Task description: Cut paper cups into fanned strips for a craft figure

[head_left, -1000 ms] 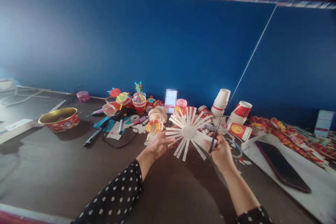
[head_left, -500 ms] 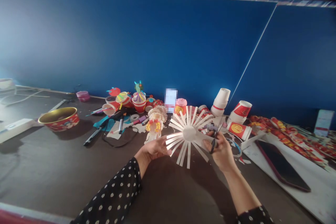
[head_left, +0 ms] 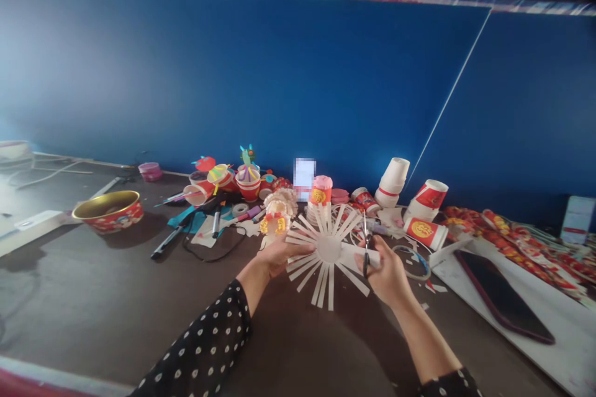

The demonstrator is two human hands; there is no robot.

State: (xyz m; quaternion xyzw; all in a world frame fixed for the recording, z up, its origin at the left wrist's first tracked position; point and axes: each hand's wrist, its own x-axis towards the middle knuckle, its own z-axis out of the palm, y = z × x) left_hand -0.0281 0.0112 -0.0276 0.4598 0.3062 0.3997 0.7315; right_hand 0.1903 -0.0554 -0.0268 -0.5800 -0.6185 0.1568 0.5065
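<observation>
A white paper cup [head_left: 329,249], cut into strips that fan out round its base, is held above the table. My left hand [head_left: 278,255] pinches it by the strips on its left side. On the right, one wide section is uncut. My right hand [head_left: 382,265] is closed round the handles of a pair of scissors [head_left: 366,247], whose blades point up and away, close to that wide section. Whether the right fingers also touch the paper I cannot tell. Just behind my left hand stands a ruffled paper figure [head_left: 278,214] with yellow and red trim.
A red and gold bowl [head_left: 109,211] stands at the left. Markers [head_left: 216,223] and decorated cups [head_left: 248,183] lie behind it to the right. Stacked white cups [head_left: 392,183] are at the back. A dark phone [head_left: 503,294] rests on a white board [head_left: 535,338] at the right.
The cut cup has moved slightly down and left and lies flatter to view. The scissors have turned, their blades now pointing more straight away from me. My left fingers reach further over the strips.
</observation>
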